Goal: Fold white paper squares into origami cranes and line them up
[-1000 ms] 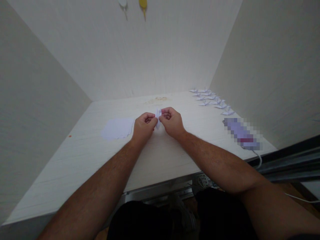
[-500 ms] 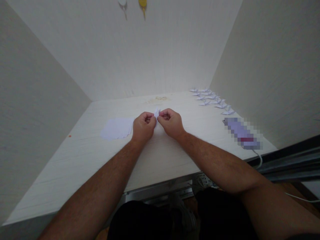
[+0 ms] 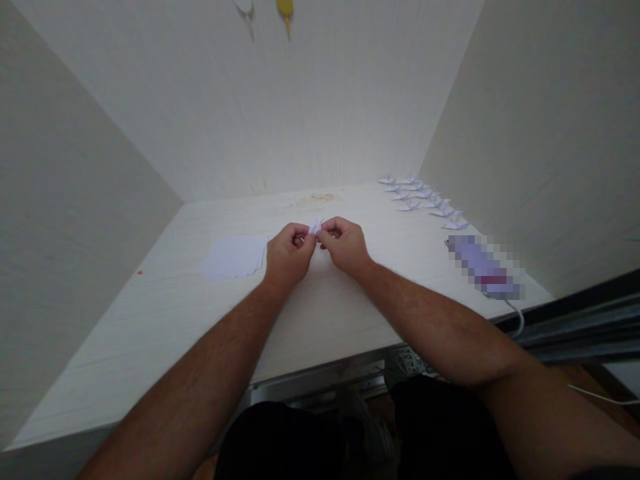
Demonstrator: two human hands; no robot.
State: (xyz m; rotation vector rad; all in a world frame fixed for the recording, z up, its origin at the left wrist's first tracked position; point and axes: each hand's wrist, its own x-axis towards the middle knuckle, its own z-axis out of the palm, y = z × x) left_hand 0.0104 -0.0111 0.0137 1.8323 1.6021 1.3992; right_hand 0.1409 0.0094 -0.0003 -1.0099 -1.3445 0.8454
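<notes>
Between my hands, over the middle of the table, is a small piece of folded white paper [image 3: 315,227]. My left hand [image 3: 290,252] pinches its left side between thumb and fingers. On the other side, my right hand [image 3: 344,241] grips it the same way, with the fingertips of both hands almost meeting. Much of the paper is hidden behind the thumbs, so its exact shape is unclear. Left of my left hand lies a loose stack of white paper sheets [image 3: 234,257]. Several folded paper cranes [image 3: 411,207] stand in rows at the back right.
A blurred-out device [image 3: 484,268] with a white cable [image 3: 520,322] lies at the right of the white table [image 3: 175,320]. Walls close in the back and both sides. A yellow hook [image 3: 285,8] and a white one hang on the back wall. My knees are under the front edge.
The folded paper has tilted and shows less between my hands. My left thumb has shifted slightly up and right, and my right fingers have changed their hold a little.
</notes>
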